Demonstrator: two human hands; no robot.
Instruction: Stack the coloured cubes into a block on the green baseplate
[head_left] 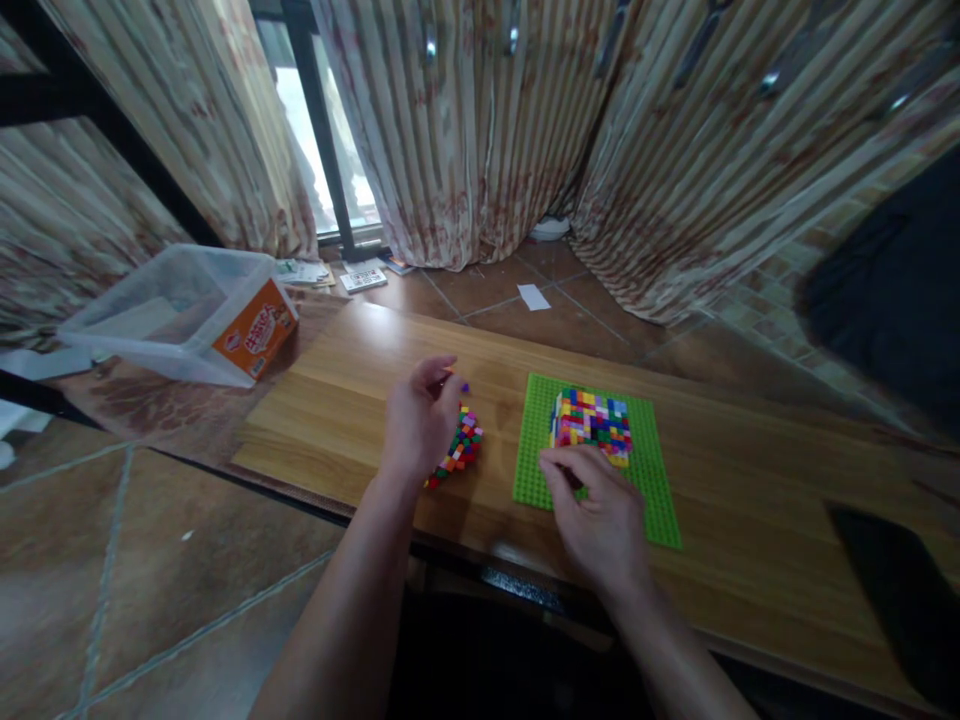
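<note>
My left hand (421,422) is over the wooden table, fingers curled in a loose pinch, beside a pile of small coloured toy bricks (466,442). A speck of orange shows at its fingertips, too small to name, and a purple brick (465,387) is just beside them. On the right, a green baseplate (660,500) carries a block built of many-coloured bricks (581,415), with a dark gap in its middle. Over the plate's front edge is my right hand (600,510), thumb and fingers closed together near the block; whatever they hold is hidden.
The wooden table (322,400) runs across the view. At its left stands a clear plastic bin (180,320) with an orange label. A dark flat object (892,590) lies at the right. Beyond are curtains (465,130), books (364,279) and paper (533,297) on the tiled floor.
</note>
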